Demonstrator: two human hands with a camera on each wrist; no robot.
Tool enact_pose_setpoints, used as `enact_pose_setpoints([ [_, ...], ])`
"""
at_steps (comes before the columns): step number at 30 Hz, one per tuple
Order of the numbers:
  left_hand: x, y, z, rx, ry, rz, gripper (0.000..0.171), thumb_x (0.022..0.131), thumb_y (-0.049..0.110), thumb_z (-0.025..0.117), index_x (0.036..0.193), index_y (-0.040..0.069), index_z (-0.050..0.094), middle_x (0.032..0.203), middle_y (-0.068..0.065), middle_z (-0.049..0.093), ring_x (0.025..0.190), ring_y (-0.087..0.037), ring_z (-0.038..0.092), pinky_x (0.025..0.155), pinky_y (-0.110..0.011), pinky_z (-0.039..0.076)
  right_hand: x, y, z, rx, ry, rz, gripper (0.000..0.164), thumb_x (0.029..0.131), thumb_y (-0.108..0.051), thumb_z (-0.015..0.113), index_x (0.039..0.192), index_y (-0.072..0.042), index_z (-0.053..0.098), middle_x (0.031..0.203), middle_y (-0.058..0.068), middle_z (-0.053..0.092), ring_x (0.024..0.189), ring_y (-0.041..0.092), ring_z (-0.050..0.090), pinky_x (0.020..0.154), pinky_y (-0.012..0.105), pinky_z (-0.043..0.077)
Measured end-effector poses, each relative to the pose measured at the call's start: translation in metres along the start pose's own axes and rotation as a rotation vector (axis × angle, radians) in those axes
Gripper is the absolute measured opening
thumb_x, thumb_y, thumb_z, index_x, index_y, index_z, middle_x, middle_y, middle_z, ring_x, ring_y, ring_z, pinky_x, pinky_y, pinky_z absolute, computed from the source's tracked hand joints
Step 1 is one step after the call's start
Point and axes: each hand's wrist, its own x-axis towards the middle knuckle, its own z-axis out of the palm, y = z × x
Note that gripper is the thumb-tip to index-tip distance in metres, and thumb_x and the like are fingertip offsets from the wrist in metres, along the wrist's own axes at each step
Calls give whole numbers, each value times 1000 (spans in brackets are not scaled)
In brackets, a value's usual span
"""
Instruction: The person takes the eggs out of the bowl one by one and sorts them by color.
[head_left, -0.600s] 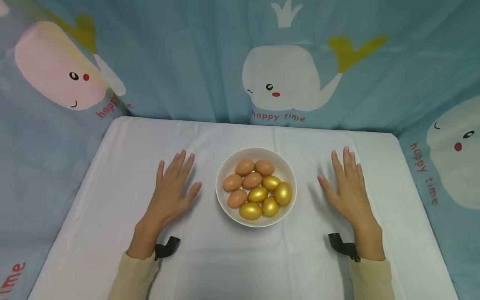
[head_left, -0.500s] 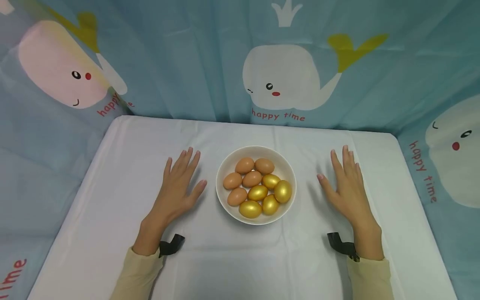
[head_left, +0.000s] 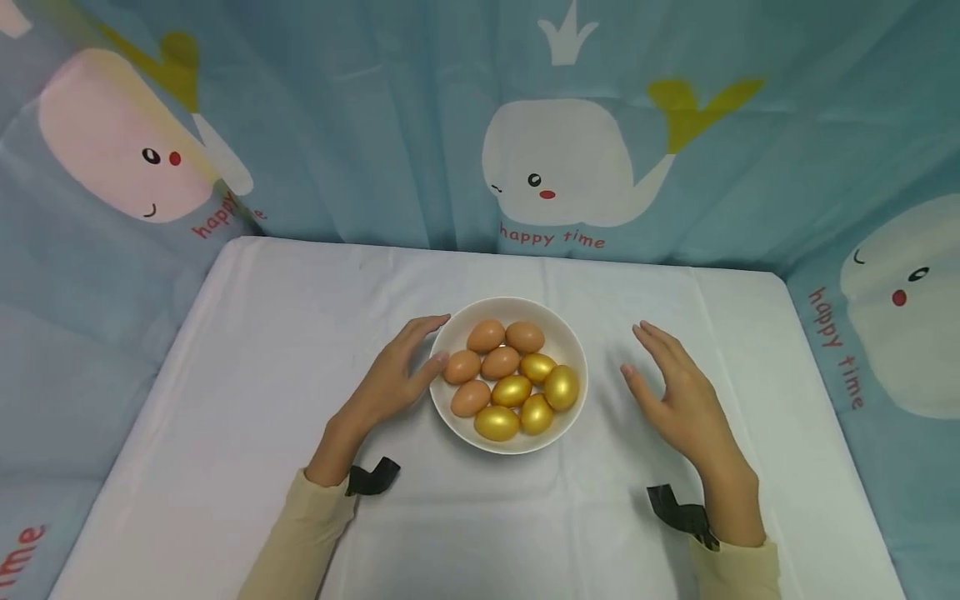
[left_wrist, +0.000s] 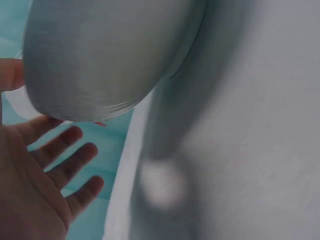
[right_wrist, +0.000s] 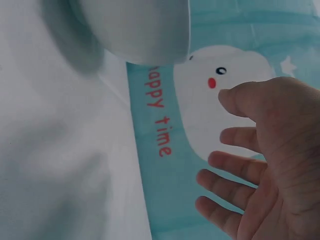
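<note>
A white bowl [head_left: 508,447] stands mid-table in the head view. Several brown eggs [head_left: 500,362] lie in its left and far part, and several golden eggs [head_left: 512,391] in its right and near part. My left hand [head_left: 386,383] is at the bowl's left side, thumb and fingertips at the rim. In the left wrist view the bowl's outer wall [left_wrist: 95,55] sits close to the thumb and index finger, the other fingers spread apart; firm contact cannot be told. My right hand [head_left: 686,408] hovers right of the bowl, apart from it, fingers loosely extended and holding nothing.
A white cloth covers the table [head_left: 465,533]. Blue curtains [head_left: 360,150] printed with whales hang along its back and both sides. Each wrist wears a black camera mount [head_left: 375,477].
My left hand has moved right, from beside the bowl to its rim. The right hand has turned inward, its fingers now pointing more toward the bowl. Bowl and eggs stay put.
</note>
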Motion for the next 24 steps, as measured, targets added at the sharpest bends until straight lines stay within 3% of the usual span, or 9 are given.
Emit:
enact_pose_setpoints([
  [4,1,-9,4,-121,-1,51,53,101,26,60,151,26,44,151,2,52,137,-18,54,118,-44,43,-2,-9,-1,10,15,-30,55,96,-25,69,148,-18,52,152,6,52,138,31,53,106,55,46],
  [11,3,-19,5,-443,-72,51,55,99,6,59,151,16,44,155,-10,46,132,-36,57,93,-33,62,-5,-33,2,8,-29,-77,54,96,-30,69,147,-20,53,151,1,53,139,25,52,110,50,47],
  [19,9,-20,2,-523,-125,2,57,96,5,63,150,14,46,154,-9,47,135,-35,54,89,-35,63,-4,-50,7,12,-24,-149,54,91,-27,75,141,-16,59,138,0,61,130,19,56,106,43,51],
  [24,5,-20,-2,-535,-134,-8,59,95,3,64,150,12,46,155,-12,45,136,-38,53,89,-35,63,1,-60,12,-4,-54,-185,47,91,-29,75,133,-14,63,127,-2,64,122,17,58,99,40,55],
])
